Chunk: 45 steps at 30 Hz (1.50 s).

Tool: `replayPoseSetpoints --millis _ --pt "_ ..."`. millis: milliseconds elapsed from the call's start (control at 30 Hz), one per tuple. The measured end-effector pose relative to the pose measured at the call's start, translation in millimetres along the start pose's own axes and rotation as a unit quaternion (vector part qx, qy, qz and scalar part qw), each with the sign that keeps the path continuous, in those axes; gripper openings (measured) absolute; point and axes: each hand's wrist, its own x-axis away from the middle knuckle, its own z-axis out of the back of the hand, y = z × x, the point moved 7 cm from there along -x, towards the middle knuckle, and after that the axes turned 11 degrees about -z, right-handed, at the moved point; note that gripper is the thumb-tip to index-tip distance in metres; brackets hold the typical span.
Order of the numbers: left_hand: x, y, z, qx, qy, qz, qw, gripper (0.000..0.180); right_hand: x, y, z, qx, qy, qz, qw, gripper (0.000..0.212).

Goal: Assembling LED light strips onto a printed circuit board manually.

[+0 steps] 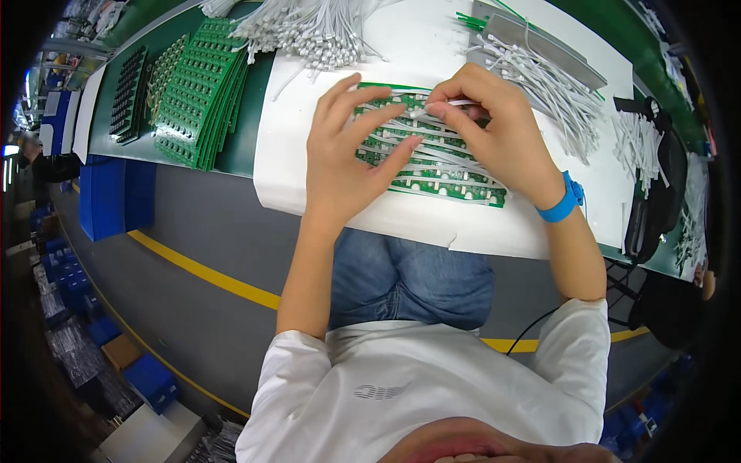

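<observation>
On the white-covered bench in front of me lies a green circuit board panel [432, 187], with rows of small parts and several white cables [444, 166] laid across it. My right hand [505, 127] pinches a white cable [419, 113] between thumb and fingertips, its small connector end at the board's upper part. My left hand [343, 154] rests over the board's left side with fingers spread apart, index finger and thumb pointing toward that connector. The hands partly cover the board's left and right edges.
A white cable bundle [309, 35] lies beyond the board. Stacked green circuit boards [197, 92] stand at the left. More loose white cables [548, 92] lie at the right by a grey metal tray [556, 58], with a black bag [664, 177] beyond. A blue bin [116, 197] stands below left.
</observation>
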Motion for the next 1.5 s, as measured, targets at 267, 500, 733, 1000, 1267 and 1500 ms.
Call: replayPoseSetpoints --millis 267,500,733,1000,1267,1500 --pt "-1 10 4 0.0 0.045 -0.084 0.995 0.026 4 -7 -4 -0.011 -0.029 0.056 0.998 0.013" --pt "1 4 4 0.0 0.027 -0.068 0.997 0.026 8 -18 -8 0.133 -0.031 0.167 0.977 0.012" --pt "-2 7 -1 -0.051 -0.006 -0.038 0.998 0.035 9 -5 -4 0.175 -0.007 0.136 0.975 0.008" --pt "-3 13 -3 -0.072 -0.034 -0.041 0.996 0.036 13 -5 -11 0.235 -0.021 0.143 0.961 0.011" --pt "-4 13 -3 -0.072 -0.043 -0.051 0.995 0.035 7 2 -10 0.143 -0.046 0.111 0.982 0.01" --pt "-4 13 -3 -0.067 -0.04 -0.039 0.996 0.037 4 7 -12 0.064 -0.041 0.091 0.993 0.009"
